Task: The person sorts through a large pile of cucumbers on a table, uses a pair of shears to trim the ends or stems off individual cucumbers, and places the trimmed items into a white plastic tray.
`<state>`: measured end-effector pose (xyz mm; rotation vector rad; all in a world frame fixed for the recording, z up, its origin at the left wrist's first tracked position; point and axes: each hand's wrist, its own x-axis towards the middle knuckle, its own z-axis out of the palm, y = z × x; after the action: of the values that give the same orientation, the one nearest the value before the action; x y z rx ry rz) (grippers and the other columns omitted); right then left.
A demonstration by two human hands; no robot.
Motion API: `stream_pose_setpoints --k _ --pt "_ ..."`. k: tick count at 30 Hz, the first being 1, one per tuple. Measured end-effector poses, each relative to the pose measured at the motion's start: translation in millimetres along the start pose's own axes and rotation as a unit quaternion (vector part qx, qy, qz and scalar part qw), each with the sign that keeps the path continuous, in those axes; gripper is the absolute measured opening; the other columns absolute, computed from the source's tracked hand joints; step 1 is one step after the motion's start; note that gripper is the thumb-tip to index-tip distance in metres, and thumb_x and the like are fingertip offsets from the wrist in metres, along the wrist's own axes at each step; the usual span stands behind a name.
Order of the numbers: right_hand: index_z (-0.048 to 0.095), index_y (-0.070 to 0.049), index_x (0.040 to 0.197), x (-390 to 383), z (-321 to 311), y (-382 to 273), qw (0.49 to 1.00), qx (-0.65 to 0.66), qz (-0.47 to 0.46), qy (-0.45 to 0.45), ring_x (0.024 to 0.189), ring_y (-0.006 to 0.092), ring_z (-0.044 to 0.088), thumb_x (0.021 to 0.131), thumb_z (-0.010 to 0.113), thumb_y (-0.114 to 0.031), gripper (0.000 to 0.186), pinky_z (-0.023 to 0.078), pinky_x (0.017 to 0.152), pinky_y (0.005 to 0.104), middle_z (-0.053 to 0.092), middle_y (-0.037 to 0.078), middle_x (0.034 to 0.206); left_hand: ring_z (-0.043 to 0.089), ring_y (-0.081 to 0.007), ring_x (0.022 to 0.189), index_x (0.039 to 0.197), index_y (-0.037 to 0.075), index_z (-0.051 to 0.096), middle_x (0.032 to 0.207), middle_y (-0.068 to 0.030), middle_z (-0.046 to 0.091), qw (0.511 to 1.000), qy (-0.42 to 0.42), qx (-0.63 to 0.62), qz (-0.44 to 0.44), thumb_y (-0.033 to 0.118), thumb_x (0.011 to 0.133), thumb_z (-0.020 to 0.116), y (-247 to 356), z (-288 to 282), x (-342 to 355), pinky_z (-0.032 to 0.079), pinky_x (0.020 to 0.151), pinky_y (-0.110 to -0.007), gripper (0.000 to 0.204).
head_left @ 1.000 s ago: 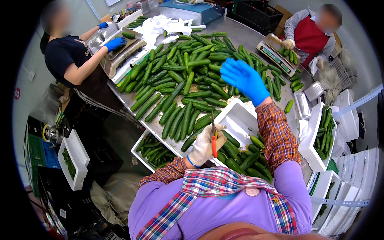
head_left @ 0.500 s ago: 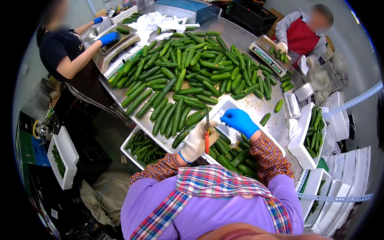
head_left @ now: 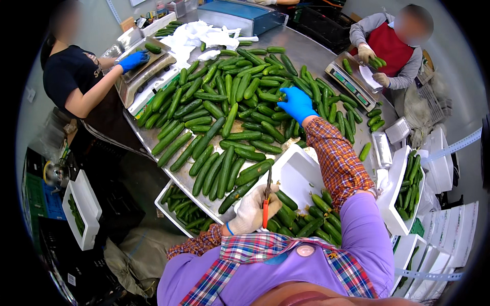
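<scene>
The left grip (head_left: pixel 253 208) clasps orange-handled scissors (head_left: pixel 266 205); I cannot tell whether the right grip (head_left: pixel 297 105), at cucumbers (head_left: pixel 230 118) heaped on the counter (head_left: pixel 286 40), holds any; a co-worker's shirt (head_left: pixel 74 71) bears pale lettering (head_left: pixel 95 59), a black crate (head_left: pixel 61 255) a white label (head_left: pixel 71 279)

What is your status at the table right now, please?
Left hand holding orange-handled scissors. Right hand at cucumber pile, contact unclear. White box nearby, part-filled; nothing visibly blocking reach.

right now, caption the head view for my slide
Blue-gloved right hand at the cucumber pile while the left hand holds orange-handled snips near a white box.
</scene>
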<state>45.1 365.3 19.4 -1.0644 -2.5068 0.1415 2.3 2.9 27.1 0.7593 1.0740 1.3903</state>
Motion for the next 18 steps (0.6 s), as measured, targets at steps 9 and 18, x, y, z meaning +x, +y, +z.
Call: stream_pose_setpoints --k 9,18 --pt "0.068 -0.013 0.085 8.0 45.2 21.0 0.993 0.095 0.061 0.032 0.085 0.0347 0.061 0.082 0.068 -0.031 0.018 0.048 0.073 0.0466 0.064 0.012 0.091 0.058 -0.0095 0.071 0.120 -0.002 0.050 0.082 -0.0034 0.061 0.999 0.008 -0.015 -0.041 -0.005 0.084 0.067 -16.4 -4.7 1.1 0.046 0.065 -0.024 0.040" --pt "0.066 -0.002 0.097 -26.9 -33.2 10.5 0.832 0.526 0.159 0.080 0.072 0.0121 0.058 0.096 0.058 -0.031 0.030 0.049 0.067 0.0274 0.068 0.005 0.088 0.057 -0.0077 0.069 0.122 0.001 0.049 0.079 -0.0022 0.062 0.998 -0.031 0.054 0.030 -0.004 0.087 0.063 -12.4 -5.8 0.4 0.044 0.063 -0.023 0.039"
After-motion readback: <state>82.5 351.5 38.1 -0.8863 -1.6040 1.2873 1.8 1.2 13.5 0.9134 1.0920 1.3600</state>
